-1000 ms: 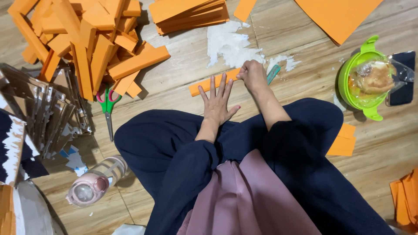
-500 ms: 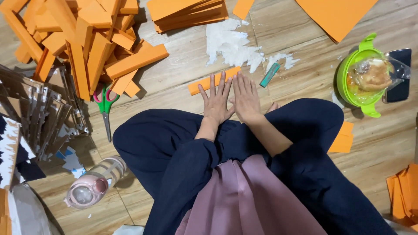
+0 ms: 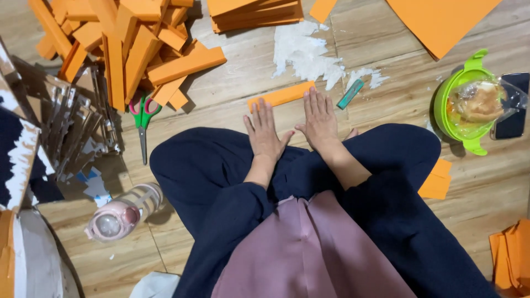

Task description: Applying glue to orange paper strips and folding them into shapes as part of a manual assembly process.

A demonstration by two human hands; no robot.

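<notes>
**Both palms flat on the strip now, big pile already folded**

Left hand (image 3: 264, 132) and right hand (image 3: 320, 118) lie open, fingers spread, gripping nothing, pressing the orange paper strip (image 3: 280, 95) flat on the floor at 12 o'clock from the knees. Further out at 10 o'clock sits a heap of finished folded pieces (image 3: 132, 49); flat sheets (image 3: 441, 19) wait at 1 o'clock. A second ago the right hand was curled at the strip's end; it's since flattened beside the left.
</notes>
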